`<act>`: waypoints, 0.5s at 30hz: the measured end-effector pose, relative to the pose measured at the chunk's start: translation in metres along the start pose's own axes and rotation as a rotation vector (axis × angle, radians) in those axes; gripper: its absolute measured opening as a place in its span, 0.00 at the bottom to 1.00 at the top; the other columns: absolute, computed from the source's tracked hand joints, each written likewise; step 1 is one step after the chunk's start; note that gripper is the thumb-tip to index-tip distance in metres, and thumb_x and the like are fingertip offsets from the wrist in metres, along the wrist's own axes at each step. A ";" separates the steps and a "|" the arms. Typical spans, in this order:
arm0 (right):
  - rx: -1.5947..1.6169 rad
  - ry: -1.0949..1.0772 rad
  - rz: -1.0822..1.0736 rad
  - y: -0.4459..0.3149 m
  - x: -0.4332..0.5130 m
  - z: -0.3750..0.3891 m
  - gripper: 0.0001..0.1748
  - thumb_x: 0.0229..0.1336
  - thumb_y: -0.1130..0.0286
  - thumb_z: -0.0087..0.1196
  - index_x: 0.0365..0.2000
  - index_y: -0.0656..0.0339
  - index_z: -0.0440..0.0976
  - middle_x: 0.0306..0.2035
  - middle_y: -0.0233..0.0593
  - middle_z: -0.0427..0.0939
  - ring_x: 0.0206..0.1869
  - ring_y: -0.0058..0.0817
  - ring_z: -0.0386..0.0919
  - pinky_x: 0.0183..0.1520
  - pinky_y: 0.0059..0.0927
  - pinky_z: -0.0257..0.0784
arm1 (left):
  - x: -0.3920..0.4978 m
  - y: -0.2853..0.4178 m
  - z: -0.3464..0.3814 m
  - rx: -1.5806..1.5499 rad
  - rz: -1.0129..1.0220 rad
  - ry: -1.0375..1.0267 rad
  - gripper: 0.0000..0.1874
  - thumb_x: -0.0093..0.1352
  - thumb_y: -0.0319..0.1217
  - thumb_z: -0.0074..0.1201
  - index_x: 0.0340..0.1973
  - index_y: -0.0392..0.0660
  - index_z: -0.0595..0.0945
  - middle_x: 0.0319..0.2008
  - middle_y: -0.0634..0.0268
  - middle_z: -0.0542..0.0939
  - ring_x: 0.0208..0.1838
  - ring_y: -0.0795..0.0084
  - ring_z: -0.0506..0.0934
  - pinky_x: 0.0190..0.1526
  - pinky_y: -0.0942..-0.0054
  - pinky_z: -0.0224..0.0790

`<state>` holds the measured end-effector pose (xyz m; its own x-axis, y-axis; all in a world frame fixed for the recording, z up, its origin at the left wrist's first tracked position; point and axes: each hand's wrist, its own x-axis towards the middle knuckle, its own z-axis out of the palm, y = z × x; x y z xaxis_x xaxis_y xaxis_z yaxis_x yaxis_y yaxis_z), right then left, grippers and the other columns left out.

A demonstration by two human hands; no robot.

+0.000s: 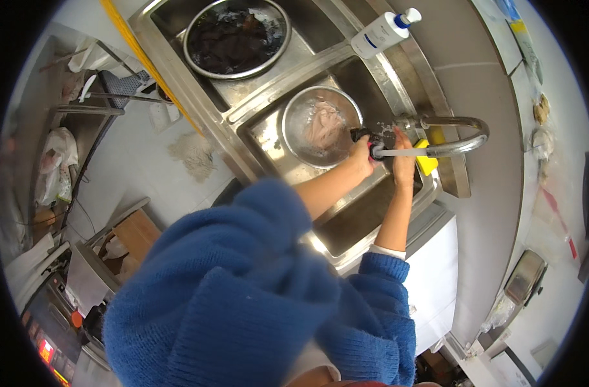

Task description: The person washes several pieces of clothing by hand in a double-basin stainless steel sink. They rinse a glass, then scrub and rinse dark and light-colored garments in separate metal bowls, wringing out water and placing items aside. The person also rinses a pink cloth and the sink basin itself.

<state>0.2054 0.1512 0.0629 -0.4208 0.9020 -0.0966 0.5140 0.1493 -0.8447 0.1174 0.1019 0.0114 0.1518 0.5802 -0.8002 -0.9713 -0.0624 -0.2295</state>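
Under the running stream of the tap, my left hand grips a small dark item with a pink part; wet and half covered by my fingers, its kind is unclear. Beside the stream, my right hand has its fingers extended and appears to hold nothing. Water splashes around its fingertips. Just left of my hands, a round steel bowl sits in the sink basin. Pale pink cloth lies in water inside it.
In the adjoining basin, a second steel bowl holds dark cloth in water. A white pump bottle stands on the sink's back ledge. Something yellow, possibly a sponge, is beneath the tap. A yellow pole runs along the sink's left side.
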 end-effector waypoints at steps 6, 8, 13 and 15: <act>0.128 -0.062 0.105 0.010 0.019 -0.015 0.26 0.64 0.57 0.41 0.56 0.64 0.65 0.57 0.42 0.68 0.61 0.30 0.63 0.63 0.31 0.55 | -0.024 -0.007 -0.005 -0.116 -0.014 0.078 0.14 0.73 0.42 0.36 0.37 0.47 0.73 0.32 0.64 0.77 0.35 0.68 0.77 0.40 0.61 0.74; 0.217 -0.106 0.128 0.010 0.021 -0.018 0.28 0.66 0.54 0.39 0.57 0.66 0.63 0.59 0.41 0.66 0.63 0.30 0.61 0.64 0.32 0.53 | -0.026 -0.010 0.004 -0.174 -0.029 0.060 0.13 0.72 0.42 0.39 0.36 0.47 0.72 0.31 0.65 0.76 0.35 0.68 0.76 0.42 0.61 0.73; 0.303 -0.178 0.174 0.009 0.027 -0.032 0.28 0.64 0.54 0.43 0.56 0.65 0.64 0.59 0.41 0.66 0.63 0.31 0.61 0.63 0.33 0.56 | -0.032 -0.010 0.019 -0.094 0.003 0.035 0.13 0.71 0.42 0.42 0.38 0.47 0.73 0.33 0.66 0.76 0.36 0.69 0.76 0.42 0.62 0.73; 0.371 -0.165 0.195 0.009 0.033 -0.039 0.28 0.64 0.54 0.43 0.56 0.65 0.64 0.59 0.42 0.66 0.63 0.31 0.61 0.64 0.34 0.56 | -0.036 -0.008 0.018 -0.125 -0.012 -0.007 0.13 0.70 0.41 0.43 0.39 0.47 0.74 0.34 0.65 0.77 0.37 0.69 0.76 0.41 0.64 0.73</act>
<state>0.2255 0.1983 0.0724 -0.4717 0.8175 -0.3305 0.3057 -0.2000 -0.9309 0.1159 0.0963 0.0521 0.1616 0.5869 -0.7934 -0.9391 -0.1557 -0.3064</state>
